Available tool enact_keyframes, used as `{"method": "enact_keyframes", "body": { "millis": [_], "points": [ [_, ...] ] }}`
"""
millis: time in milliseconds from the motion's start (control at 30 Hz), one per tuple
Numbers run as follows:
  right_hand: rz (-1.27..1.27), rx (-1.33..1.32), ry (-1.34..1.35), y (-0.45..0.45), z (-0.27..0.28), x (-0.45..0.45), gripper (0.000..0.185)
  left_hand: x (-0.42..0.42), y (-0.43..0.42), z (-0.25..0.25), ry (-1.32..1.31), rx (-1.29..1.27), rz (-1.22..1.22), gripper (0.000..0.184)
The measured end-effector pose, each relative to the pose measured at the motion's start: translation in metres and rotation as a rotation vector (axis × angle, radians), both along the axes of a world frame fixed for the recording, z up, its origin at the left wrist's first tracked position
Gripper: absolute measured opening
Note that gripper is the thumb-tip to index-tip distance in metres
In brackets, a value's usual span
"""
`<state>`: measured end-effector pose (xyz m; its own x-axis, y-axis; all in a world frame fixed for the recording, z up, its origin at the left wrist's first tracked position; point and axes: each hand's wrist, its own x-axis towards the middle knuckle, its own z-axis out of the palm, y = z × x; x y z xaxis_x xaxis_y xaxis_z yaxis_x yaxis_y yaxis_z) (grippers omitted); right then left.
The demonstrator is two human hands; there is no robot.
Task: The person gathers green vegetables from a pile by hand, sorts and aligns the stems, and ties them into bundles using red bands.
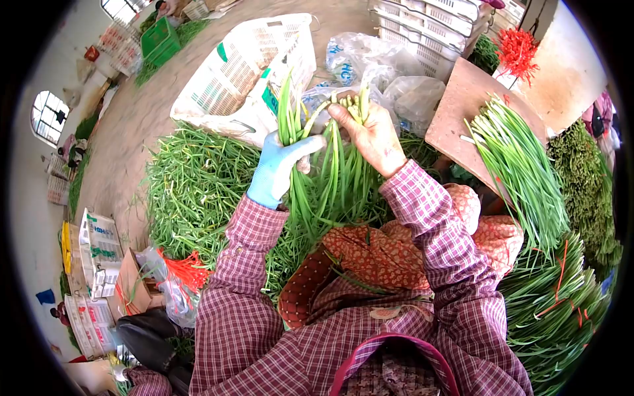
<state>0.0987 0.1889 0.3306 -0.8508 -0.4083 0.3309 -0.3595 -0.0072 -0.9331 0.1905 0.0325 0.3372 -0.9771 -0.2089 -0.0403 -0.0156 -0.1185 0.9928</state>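
My left hand (274,168), in a light blue and white glove, is closed around a few long green stalks that look like garlic chives (286,117). My bare right hand (373,137) pinches a small bunch of the same chives near their pale ends, with the leaves (337,168) hanging below. Both hands are close together above a large loose heap of chives (195,188). To the right, a neat bunch of chives (522,155) rests on a brown board (456,109), its pale ends toward the upper left.
Behind the heap stands a white plastic crate (241,72), with clear plastic bags (409,99) beside it. Stacked white crates (426,33) rise farther back. Tied bundles (555,323) lie at right. Red ties (188,269) hang at left; more (517,53) are at upper right.
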Motion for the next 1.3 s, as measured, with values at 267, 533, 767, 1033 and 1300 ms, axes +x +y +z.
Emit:
{"method": "enact_keyframes", "body": {
  "millis": [267, 533, 767, 1033, 1300],
  "points": [
    [0.208, 0.220, -0.018, 0.016, -0.015, 0.000, 0.031, 0.013, -0.030, -0.004, -0.004, 0.005, 0.037, 0.018],
    [0.271, -0.200, -0.370, 0.029, -0.024, -0.015, 0.013, 0.021, -0.037, -0.016, -0.012, 0.028, 0.126, 0.022],
    [0.138, -0.052, -0.105, -0.019, -0.007, 0.016, 0.024, 0.012, -0.003, -0.012, 0.014, -0.149, -0.010, 0.024],
    [-0.069, -0.180, -0.275, 0.025, 0.019, 0.013, 0.024, 0.014, -0.023, -0.029, -0.026, 0.345, 0.061, 0.033],
    [-0.242, -0.058, 0.126, 0.067, -0.010, -0.072, 0.023, 0.027, -0.050, -0.024, -0.061, 0.236, 0.120, 0.027]
  ]
}}
